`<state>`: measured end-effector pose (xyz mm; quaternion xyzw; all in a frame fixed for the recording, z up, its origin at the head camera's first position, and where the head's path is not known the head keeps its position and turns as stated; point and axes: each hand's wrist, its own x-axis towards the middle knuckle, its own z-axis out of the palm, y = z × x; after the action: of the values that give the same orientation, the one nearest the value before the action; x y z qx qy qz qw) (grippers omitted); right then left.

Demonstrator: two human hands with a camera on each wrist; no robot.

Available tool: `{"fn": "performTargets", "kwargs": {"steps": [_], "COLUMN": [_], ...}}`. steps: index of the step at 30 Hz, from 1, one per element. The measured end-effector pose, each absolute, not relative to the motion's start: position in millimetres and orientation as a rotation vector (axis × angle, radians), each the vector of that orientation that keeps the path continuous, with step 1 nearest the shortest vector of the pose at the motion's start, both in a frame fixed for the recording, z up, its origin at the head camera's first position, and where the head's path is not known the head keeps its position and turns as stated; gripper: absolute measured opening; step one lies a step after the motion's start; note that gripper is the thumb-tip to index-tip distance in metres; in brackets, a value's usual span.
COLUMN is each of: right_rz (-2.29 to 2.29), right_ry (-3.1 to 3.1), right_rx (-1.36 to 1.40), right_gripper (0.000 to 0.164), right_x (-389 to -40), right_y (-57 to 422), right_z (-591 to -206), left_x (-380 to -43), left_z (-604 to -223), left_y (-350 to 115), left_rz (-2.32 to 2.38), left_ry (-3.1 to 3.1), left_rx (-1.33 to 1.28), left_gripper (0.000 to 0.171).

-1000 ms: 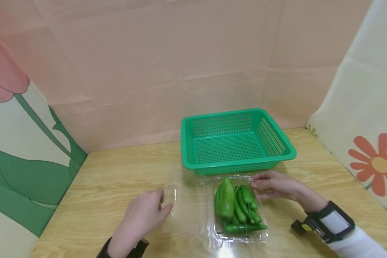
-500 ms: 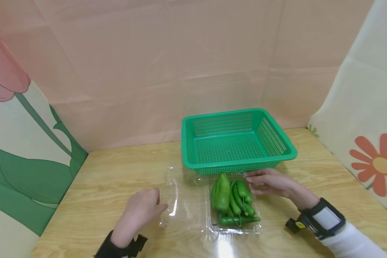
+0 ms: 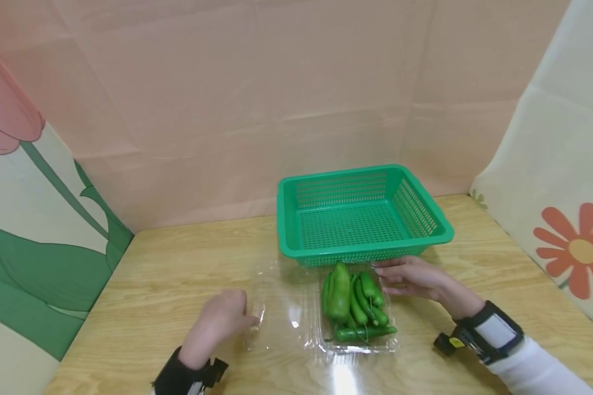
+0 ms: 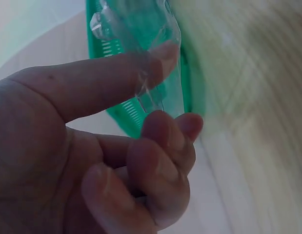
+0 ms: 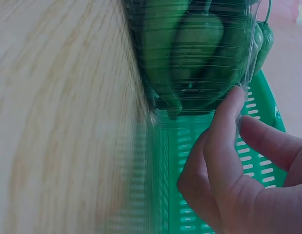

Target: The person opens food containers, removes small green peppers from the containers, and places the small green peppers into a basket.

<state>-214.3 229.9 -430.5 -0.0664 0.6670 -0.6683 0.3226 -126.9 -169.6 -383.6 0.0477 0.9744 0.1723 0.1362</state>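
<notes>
A clear plastic clamshell box lies opened out on the table, its tray [image 3: 358, 350] on the right and its lid [image 3: 281, 315] on the left. In the tray are a large light-green pepper [image 3: 339, 293] and several slimmer green peppers [image 3: 365, 333]. My left hand [image 3: 219, 318] pinches the lid's left edge; the left wrist view shows the thumb overlapping the clear plastic [image 4: 163, 29] and the fingers curled. At the tray's far right corner, my right hand [image 3: 412, 278] holds the rim between thumb and forefinger, beside the ribbed wall [image 5: 199, 58].
A green slotted basket [image 3: 365, 252] stands right behind the box, near the back wall [image 3: 202, 137]. Pale wooden table [image 3: 188, 252] runs to both sides. Printed cloth [image 3: 543, 164] hangs at the right, and each wrist wears a strapped device [image 3: 496, 332].
The tray with its peppers has slid a little to the left and back, up against the basket. My right hand has moved along with it; the left hand has shifted only slightly.
</notes>
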Motion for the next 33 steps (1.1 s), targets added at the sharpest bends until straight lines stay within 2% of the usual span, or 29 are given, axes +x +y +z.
{"fn": "performTargets", "kwargs": {"steps": [23,33], "right_rz": [-1.825,-1.816], "right_ry": [1.713,1.762], "right_rx": [-0.116,-0.103], "right_gripper": [0.068,0.059], "right_x": [-216.9,-215.7], "right_y": [228.8,228.4], "right_z": [-432.7,-432.7], "left_x": [-130.6,-128.3], "left_z": [-412.9,-414.5], "left_y": [-158.6,-153.4], "left_rz": [0.525,0.342], "left_ry": [2.753,2.875], "left_rx": [0.222,0.195], "left_gripper": [0.029,0.029]}}
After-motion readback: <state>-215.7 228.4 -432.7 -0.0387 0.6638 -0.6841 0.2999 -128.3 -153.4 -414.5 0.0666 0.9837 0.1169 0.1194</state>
